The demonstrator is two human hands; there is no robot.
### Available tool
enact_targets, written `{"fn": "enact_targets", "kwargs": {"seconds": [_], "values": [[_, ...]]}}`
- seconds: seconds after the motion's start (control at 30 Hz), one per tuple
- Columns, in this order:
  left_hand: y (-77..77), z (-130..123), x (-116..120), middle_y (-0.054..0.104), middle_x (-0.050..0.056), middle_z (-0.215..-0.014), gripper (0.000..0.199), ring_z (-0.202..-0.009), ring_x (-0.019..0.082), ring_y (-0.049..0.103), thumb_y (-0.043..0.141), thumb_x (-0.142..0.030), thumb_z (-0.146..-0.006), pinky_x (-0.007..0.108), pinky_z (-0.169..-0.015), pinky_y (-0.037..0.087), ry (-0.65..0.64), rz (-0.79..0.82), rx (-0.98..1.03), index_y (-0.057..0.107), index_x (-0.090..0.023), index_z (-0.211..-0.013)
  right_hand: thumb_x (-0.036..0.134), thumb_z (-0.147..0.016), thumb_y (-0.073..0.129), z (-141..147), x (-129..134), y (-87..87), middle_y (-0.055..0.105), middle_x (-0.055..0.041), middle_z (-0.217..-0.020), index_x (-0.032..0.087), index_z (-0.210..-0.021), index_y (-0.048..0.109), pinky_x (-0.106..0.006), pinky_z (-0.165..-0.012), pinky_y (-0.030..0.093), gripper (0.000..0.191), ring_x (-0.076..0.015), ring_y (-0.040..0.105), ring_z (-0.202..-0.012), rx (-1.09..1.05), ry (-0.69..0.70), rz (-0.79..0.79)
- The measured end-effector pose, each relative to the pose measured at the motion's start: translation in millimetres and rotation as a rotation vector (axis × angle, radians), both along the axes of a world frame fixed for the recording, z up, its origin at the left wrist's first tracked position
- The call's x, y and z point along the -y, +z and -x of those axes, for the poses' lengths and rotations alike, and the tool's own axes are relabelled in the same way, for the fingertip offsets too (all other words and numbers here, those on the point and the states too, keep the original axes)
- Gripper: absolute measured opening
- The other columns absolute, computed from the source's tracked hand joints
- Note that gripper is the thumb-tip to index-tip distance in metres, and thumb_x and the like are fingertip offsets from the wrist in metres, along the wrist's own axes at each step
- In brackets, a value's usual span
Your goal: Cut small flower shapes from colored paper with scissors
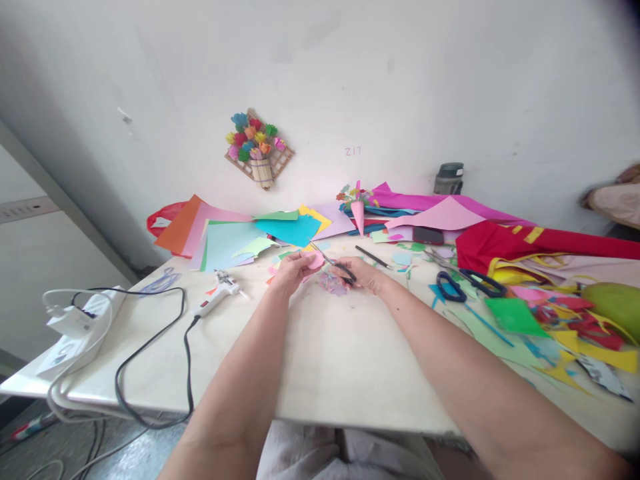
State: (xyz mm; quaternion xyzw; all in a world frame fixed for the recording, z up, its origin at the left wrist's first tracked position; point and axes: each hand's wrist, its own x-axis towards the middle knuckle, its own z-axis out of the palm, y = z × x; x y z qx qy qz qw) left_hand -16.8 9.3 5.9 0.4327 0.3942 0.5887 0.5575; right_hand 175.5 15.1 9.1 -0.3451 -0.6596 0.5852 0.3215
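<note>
Left hand (293, 268) pinched a small pink paper piece (315, 260) at the bench's (330, 360) twelve o'clock; right hand (363, 273) gripped black-handled scissors (336, 264). Blades close to fingers risked a nick.

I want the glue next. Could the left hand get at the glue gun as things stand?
Probably yes: the glue gun lies on bare table just left of the left hand, though that hand holds pink paper.

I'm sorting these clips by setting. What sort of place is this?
Probably a paper-craft workspace: coloured paper sheets piled on the table, a glue gun, and the right hand holding scissors to pink paper.
</note>
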Motion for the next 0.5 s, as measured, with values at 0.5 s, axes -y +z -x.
{"fn": "enact_targets", "kwargs": {"seconds": [0.5], "values": [[3.3, -1.3, 4.1, 0.071, 0.007, -0.073, 0.029, -0.073, 0.018, 0.069, 0.084, -0.022, -0.058, 0.033, -0.079, 0.056, 0.003, -0.001, 0.003, 0.056, -0.014, -0.059, 0.034, -0.075, 0.070, -0.1, -0.8, -0.1, 0.046, 0.0051, -0.043, 0.018, -0.062, 0.050, -0.020, -0.034, 0.029, 0.028, -0.0069, 0.037, -0.035, -0.002, 0.008, -0.021]]}}
